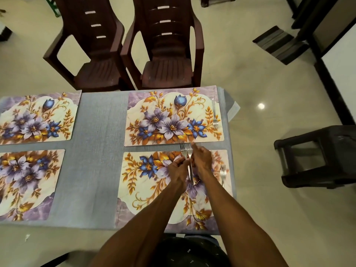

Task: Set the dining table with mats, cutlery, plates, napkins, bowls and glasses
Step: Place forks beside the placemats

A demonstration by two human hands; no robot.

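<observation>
Above the near mat [146,191], left hand [178,169] clasps two forks [187,157]; right hand [202,160] pinches one. Each right-side mat carries a fork.

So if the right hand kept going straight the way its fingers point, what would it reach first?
Probably the near edge of the far right mat. The right hand points away from the person, fingertips just short of that edge, but its height above the table is unclear.
</observation>
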